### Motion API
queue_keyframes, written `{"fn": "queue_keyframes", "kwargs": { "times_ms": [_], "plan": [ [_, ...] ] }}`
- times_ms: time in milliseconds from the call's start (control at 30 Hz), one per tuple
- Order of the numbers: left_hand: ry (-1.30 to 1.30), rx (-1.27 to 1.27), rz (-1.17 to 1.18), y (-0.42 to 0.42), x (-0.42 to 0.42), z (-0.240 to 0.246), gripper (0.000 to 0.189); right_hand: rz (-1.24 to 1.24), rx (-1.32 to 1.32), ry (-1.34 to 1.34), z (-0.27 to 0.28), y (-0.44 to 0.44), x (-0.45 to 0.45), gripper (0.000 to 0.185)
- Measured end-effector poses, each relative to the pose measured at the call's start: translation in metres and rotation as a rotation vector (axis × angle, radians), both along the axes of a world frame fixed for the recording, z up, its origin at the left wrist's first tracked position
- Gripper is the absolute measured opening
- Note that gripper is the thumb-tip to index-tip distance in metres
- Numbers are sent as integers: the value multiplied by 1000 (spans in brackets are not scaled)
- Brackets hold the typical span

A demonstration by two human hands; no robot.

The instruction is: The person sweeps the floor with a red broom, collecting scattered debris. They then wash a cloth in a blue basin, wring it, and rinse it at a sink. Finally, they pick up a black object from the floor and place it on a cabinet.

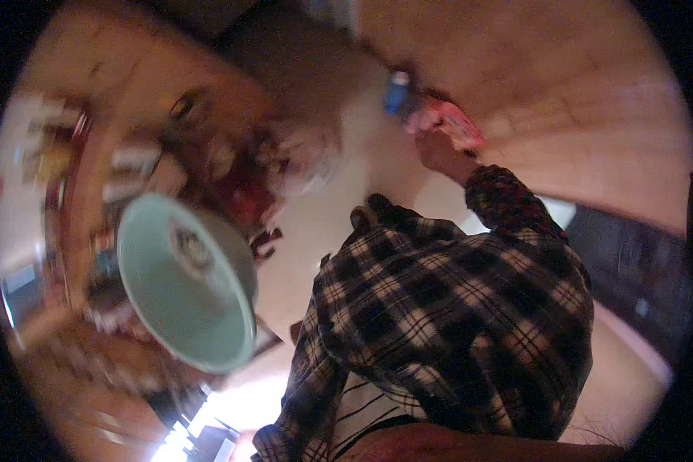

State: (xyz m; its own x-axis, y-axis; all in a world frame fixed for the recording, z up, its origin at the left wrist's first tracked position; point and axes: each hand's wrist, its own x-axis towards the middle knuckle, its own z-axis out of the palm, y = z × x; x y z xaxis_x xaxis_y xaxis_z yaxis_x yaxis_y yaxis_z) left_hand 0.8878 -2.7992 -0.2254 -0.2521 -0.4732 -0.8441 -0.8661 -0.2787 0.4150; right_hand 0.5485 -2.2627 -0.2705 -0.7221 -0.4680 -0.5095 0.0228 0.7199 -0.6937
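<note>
My right hand (447, 157) reaches out at the upper right, its wrist in a dark patterned cuff. The fingers close around a pink-red item (453, 121), too blurred to name. Just past it is a small blue object (397, 95) with a whitish top; I cannot tell whether the two are joined. My left sleeve (317, 375), black and cream plaid, runs down towards the lower left. The left hand itself is not in view. Left of that sleeve is a pale mint-green bucket (190, 294), tilted, its wide mouth towards me and a darker patterned patch inside.
Blurred clutter (248, 167) lies beyond the bucket, with shelves or a cabinet (63, 190) at far left. Pale floor (300, 254) stretches ahead of my dark shoes (375, 208). A wood-toned surface (589, 115) borders the right. Bright light (254, 401) glares at the lower left.
</note>
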Motion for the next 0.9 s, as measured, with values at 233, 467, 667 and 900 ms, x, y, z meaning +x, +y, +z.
{"fn": "queue_keyframes", "kwargs": {
  "times_ms": [233, 467, 667, 900],
  "plan": [
    [90, 168, -780, 52, -181, -131, 21, -624, 198, -678, -90, 92, 219, 24],
    [7, 496, -1037, 172, -267, -206, 17, -820, 313, -772, -66, 130, 366, 22],
    [94, 647, -1633, 245, -316, -297, 33, -1180, 180, -743, -91, 152, 417, 23],
    [655, -29, -2163, 407, -280, -266, 23, -1251, 30, -688, -92, 255, 525, 25]
  ]
}}
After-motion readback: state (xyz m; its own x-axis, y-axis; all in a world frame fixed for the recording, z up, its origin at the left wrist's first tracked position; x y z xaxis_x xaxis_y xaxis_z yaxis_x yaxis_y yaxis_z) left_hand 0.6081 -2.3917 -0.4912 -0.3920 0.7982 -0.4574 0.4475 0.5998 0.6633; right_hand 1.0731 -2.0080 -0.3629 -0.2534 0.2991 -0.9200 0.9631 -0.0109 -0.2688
